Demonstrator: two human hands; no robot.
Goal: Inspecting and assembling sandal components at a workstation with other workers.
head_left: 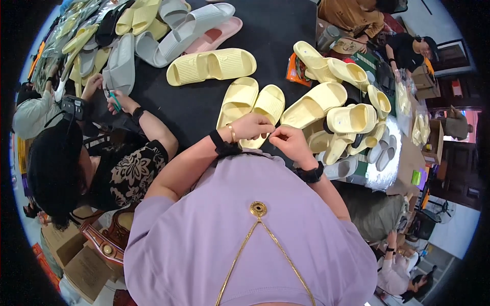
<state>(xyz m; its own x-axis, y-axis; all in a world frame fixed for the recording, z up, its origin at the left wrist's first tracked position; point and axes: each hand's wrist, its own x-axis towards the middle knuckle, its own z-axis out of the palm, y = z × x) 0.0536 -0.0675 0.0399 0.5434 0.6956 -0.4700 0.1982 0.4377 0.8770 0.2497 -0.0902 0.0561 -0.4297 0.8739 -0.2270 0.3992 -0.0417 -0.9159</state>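
The left hand (pixel 251 126) and right hand (pixel 292 144) come together at the fingertips over the near end of a pair of pale yellow slippers (pixel 237 97) on the black table (pixel 278 30); whether they pinch something thin, I cannot tell. The step appears to be fine fingertip work, and its next move likely calls for steady, coordinated fingers.

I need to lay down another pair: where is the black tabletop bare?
Bare black tabletop lies between the pink slipper and orange packet, and between the co-worker's forearm and the yellow slippers by your left hand. Crowded: the slipper pile right, the slipper heap upper left.
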